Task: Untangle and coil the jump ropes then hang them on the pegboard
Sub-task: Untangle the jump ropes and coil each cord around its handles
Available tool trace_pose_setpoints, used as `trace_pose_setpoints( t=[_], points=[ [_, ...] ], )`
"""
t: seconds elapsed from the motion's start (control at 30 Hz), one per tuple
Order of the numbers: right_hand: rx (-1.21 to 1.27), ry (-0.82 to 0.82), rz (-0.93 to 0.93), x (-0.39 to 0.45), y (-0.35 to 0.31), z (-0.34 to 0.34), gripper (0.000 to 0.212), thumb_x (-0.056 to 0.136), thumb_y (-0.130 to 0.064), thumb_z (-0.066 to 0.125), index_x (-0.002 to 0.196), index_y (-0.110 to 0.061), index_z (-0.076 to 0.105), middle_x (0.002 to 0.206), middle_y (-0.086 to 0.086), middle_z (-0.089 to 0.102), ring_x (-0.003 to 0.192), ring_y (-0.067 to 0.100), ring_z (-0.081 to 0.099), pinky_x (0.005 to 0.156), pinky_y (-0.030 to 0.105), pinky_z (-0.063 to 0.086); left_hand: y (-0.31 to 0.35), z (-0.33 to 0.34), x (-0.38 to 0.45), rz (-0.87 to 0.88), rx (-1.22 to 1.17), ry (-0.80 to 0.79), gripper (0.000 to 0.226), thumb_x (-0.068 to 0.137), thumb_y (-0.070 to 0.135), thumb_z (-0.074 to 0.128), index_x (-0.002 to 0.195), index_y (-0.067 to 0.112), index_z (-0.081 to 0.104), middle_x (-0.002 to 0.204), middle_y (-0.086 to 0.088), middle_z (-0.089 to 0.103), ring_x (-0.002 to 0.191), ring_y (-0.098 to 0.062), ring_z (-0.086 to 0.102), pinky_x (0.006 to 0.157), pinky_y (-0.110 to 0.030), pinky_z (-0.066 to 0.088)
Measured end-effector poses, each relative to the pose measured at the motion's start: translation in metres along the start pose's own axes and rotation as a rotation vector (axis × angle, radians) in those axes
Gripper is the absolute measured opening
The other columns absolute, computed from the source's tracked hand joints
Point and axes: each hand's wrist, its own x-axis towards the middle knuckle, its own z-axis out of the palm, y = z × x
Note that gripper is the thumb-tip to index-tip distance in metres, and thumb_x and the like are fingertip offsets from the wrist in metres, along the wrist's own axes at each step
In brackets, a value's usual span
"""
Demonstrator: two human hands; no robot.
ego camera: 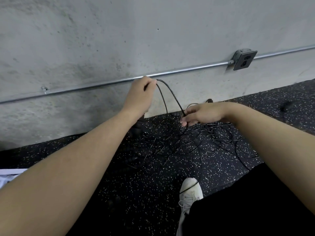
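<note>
Rope loop (170, 96) arches between both hands: left hand (139, 97) pinches its top, right hand (201, 114) grips lower down, tangle (179, 140) at six o'clock.

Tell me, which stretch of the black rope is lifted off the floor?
The loop arching between the left hand and right hand; the other strands lie tangled on the speckled floor.

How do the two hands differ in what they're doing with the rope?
The left hand is raised high by the wall pipe, pinching the top of a rope loop; the right hand is lower, near the tangle on the floor, fingers on a strand. Both hold the same black loop.
</note>
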Motion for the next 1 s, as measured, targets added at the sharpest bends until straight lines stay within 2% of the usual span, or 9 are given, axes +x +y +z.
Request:
trace_pose_setpoints(
  t=[0.2,0.3,0.37,0.43,0.53,0.67,0.73,0.83,1.0],
  points=[
    [0.183,0.175,-0.047,0.009,0.005,-0.003,0.024,0.107,-0.027,0.045,0.107,-0.020,0.068,0.085,0.002,0.075,0.068,0.013,0.060,0.058,0.029,0.047,-0.020,-0.005,0.012,-0.292,-0.211,0.149,0.016,0.107,0.031,0.047,0.098,0.021,0.055,0.079,0.003,0.048,0.058,-0.014,0.044,0.037,-0.019,0.040],
    [0.245,0.274,-0.104,0.010,0.000,-0.004,0.024,0.107,-0.020,0.043,0.105,-0.014,0.066,0.068,0.002,0.065,0.069,0.015,0.067,0.076,0.039,0.058,-0.025,-0.008,0.016,-0.278,-0.142,0.255,0.015,0.102,0.024,0.051,0.116,0.029,0.053,0.114,0.001,0.046,0.068,-0.017,0.054,0.050,-0.027,0.050],
    [0.290,0.343,-0.122,0.008,-0.004,-0.005,0.024,0.107,-0.016,0.043,0.104,-0.012,0.067,0.061,-0.002,0.057,0.060,0.014,0.065,0.066,0.037,0.058,-0.027,-0.007,0.015,-0.179,0.003,0.275,0.017,0.097,0.021,0.052,0.111,0.031,0.052,0.122,-0.001,0.038,0.083,-0.018,0.057,0.070,-0.027,0.053],
    [0.335,0.410,-0.125,0.006,-0.007,-0.007,0.024,0.105,-0.015,0.044,0.102,-0.012,0.067,0.064,-0.002,0.052,0.053,0.013,0.059,0.052,0.029,0.050,-0.023,-0.002,0.010,-0.082,0.118,0.181,0.009,0.097,0.021,0.052,0.101,0.028,0.056,0.120,-0.002,0.044,0.081,-0.011,0.055,0.070,-0.018,0.048],
    [0.469,0.433,-0.156,0.002,-0.014,-0.007,0.023,0.104,-0.016,0.045,0.098,-0.013,0.068,0.063,-0.003,0.049,0.052,0.013,0.056,0.045,0.024,0.050,-0.023,0.013,0.000,0.035,0.228,-0.201,0.014,0.095,0.033,0.050,0.091,0.038,0.062,0.112,-0.004,0.060,0.076,-0.010,0.056,0.074,-0.033,0.051],
    [0.620,0.418,-0.173,0.001,-0.018,-0.007,0.022,0.103,-0.017,0.047,0.098,-0.012,0.068,0.058,-0.004,0.048,0.052,0.013,0.056,0.048,0.028,0.055,-0.017,0.032,-0.022,0.036,0.206,-0.585,0.025,0.101,0.026,0.056,0.124,0.031,0.066,0.097,0.007,0.060,0.059,-0.001,0.051,0.056,-0.017,0.046],
    [0.703,0.416,-0.178,0.002,-0.017,-0.008,0.022,0.103,-0.018,0.046,0.097,-0.013,0.067,0.059,-0.004,0.049,0.054,0.014,0.056,0.054,0.033,0.057,-0.014,0.041,-0.031,0.010,0.221,-0.709,0.022,0.101,0.035,0.060,0.122,0.036,0.066,0.096,0.001,0.063,0.056,-0.006,0.053,0.049,-0.022,0.049],
    [0.814,0.427,-0.167,0.004,-0.015,-0.009,0.023,0.104,-0.021,0.045,0.102,-0.013,0.066,0.064,-0.001,0.054,0.059,0.016,0.061,0.056,0.037,0.061,-0.016,0.046,-0.032,0.022,0.212,-0.730,0.011,0.100,0.046,0.059,0.098,0.039,0.067,0.078,-0.010,0.061,0.055,-0.014,0.051,0.049,-0.032,0.052],
    [0.840,0.413,-0.012,0.005,-0.009,-0.012,0.036,0.110,-0.030,0.032,0.126,-0.011,0.058,0.099,0.010,0.067,0.080,0.022,0.066,0.063,0.036,0.062,-0.005,0.040,-0.026,0.015,0.040,-0.531,0.022,0.106,0.033,0.051,0.089,0.028,0.063,0.075,0.005,0.065,0.044,-0.004,0.050,0.043,-0.021,0.043]
  ],
)
